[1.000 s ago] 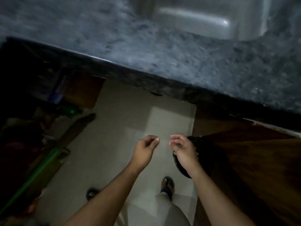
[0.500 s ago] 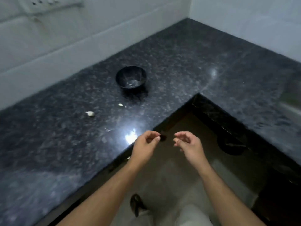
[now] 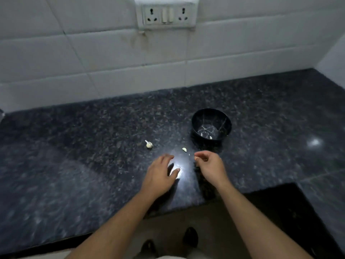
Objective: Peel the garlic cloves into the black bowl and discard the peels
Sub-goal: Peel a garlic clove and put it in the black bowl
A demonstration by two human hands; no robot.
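Head view: garlic clove just beyond right hand.

Surface: dark speckled granite countertop, L-shaped, backed by white wall tiles.
Black bowl: stands upright toward the right, pale bits lying inside.
Unpeeled garlic clove: lies left of the bowl.
Small clove piece: between that clove and the bowl.
Glare: bright reflected patch near the front edge.
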